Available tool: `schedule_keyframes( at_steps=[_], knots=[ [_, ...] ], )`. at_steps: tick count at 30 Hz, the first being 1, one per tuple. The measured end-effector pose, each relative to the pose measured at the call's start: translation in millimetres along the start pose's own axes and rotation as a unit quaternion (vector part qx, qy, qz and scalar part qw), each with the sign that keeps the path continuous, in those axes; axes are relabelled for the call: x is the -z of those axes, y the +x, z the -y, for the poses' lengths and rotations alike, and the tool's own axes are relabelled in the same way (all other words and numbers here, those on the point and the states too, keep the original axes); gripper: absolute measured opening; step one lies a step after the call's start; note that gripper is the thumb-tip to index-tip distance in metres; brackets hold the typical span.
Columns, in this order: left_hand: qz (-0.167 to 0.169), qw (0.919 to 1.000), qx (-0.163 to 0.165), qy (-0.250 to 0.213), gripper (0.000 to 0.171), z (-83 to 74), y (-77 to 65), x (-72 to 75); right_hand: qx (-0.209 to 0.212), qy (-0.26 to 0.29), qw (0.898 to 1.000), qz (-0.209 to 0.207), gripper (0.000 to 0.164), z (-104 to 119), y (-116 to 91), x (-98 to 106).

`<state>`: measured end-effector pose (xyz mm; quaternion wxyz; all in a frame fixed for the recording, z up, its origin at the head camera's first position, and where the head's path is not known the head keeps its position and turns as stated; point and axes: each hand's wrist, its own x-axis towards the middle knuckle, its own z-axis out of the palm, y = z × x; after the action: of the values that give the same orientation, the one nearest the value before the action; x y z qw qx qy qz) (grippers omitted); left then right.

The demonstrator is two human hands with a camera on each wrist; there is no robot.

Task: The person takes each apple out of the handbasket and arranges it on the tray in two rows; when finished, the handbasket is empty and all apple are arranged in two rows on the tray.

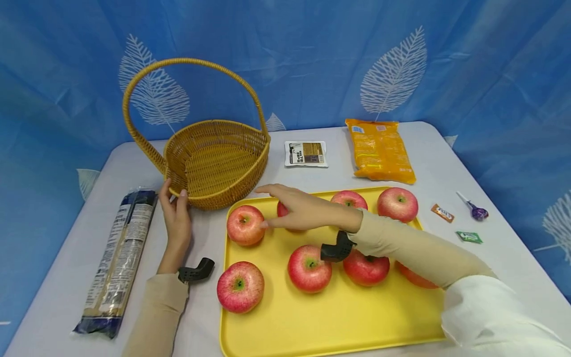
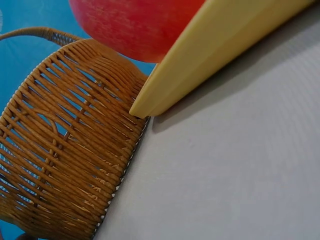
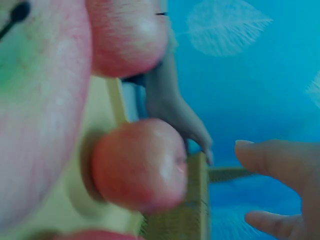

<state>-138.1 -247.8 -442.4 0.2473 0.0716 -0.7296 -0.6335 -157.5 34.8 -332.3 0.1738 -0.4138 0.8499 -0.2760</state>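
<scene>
At the basket's near left rim, my left hand (image 1: 177,220) grips the edge of the brown wicker basket (image 1: 241,191) with thumb and fingers. The basket stands upright at the back left, its tall handle arching up; nothing lies inside. My right hand (image 1: 299,208) reaches leftward over the yellow tray (image 1: 285,322), fingers spread and holding nothing. Its thumb tip is right by a red apple (image 1: 246,225) in the tray's back left corner. In the right wrist view that apple (image 3: 140,165) sits apart from the fingers. Several more apples (image 1: 310,267) lie on the tray, some partly hidden by my right arm.
A long clear-and-blue packet (image 1: 118,263) lies left of my left arm. Behind the tray are a small white packet (image 1: 306,153) and an orange bag (image 1: 381,151). On the right lie a lollipop (image 1: 478,212) and two small wrapped sweets (image 1: 442,212).
</scene>
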Motion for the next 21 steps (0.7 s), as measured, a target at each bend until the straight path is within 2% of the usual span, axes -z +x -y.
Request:
schedule_keyframes(
  at_steps=[6, 12, 16, 21],
  knots=[
    [-0.004, 0.9999, 0.011, 0.003, 0.049, -2.9, -0.9, 0.0, -0.028, 0.013, 0.999, -0.041, 0.06, -13, -36, 24],
    [-0.005, 0.9996, 0.018, 0.02, 0.049, -5.7, -2.5, 1.8, -0.076, 0.023, 0.995, -0.066, 0.062, -28, -66, 31],
    [-0.004, 0.9997, 0.017, 0.018, 0.049, -5.2, -1.4, 1.9, -0.079, 0.038, 0.994, -0.073, 0.063, -31, -70, 30],
    [-0.002, 0.9999, 0.014, 0.01, 0.049, -4.6, -1.0, 0.3, -0.036, 0.026, 0.997, -0.061, 0.056, -26, -55, 23]
  ],
)
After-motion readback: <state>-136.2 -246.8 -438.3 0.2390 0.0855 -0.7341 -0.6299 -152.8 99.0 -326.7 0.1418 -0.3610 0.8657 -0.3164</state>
